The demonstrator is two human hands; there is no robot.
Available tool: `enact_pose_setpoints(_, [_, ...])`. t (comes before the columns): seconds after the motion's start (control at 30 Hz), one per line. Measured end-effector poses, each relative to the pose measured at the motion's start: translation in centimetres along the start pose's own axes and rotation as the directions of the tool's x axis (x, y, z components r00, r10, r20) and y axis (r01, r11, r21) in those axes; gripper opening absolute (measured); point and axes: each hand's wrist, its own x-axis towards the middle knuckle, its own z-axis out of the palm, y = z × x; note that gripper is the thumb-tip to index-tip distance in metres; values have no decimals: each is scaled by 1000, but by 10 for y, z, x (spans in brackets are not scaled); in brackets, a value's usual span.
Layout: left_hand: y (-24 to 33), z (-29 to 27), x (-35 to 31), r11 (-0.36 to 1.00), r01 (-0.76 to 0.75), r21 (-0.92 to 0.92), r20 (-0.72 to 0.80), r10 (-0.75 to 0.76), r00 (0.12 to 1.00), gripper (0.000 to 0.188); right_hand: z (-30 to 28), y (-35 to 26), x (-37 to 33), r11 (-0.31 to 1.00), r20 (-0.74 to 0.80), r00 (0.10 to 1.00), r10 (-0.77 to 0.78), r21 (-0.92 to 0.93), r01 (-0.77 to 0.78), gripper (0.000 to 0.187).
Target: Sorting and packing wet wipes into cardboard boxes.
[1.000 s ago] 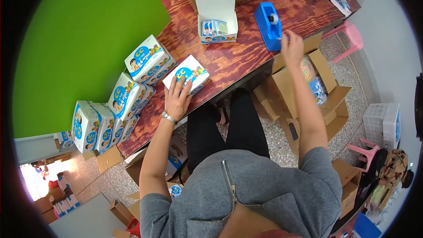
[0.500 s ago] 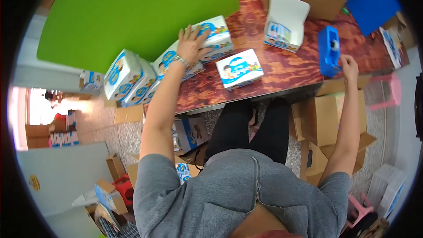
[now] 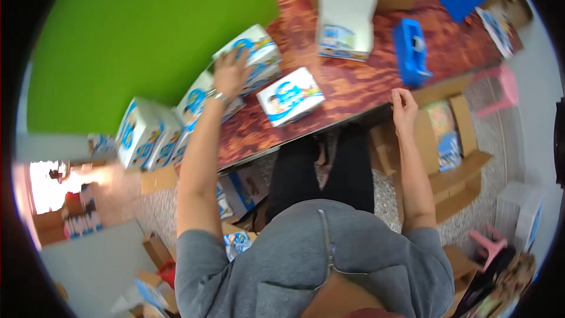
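Observation:
Fingers stretched out, my left hand lies on the top of a white carton printed in blue, at the end of a row. Further along the row, more such cartons lean together at the table's left side. A closed white carton sits alone near the front edge. Just past that edge is my right hand, thumb and fingers pinched together; whatever they hold, if anything, is too small to make out. A blue tape dispenser stands on the table beyond it.
An open white carton with printed packs inside stands at the back of the red-brown table. A green board covers the left. Below right is an open cardboard box, near a pink stool.
My right hand has moved away from the tape dispenser, toward me and left, past the table edge. My left hand stays on the carton. The whole view has shifted and turned.

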Motion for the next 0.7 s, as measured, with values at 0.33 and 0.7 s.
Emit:
enact_pose_setpoints(0.33, [9, -10, 9, 966, 133, -223, 7, -135, 991, 53, 258, -165, -30, 917, 462, 851, -249, 395, 54, 25])
enact_pose_setpoints(0.7, [-1, -12, 2, 926, 160, -341, 50, -152, 987, 54, 292, -148, -41, 971, 459, 856, -237, 93, 219, 37])
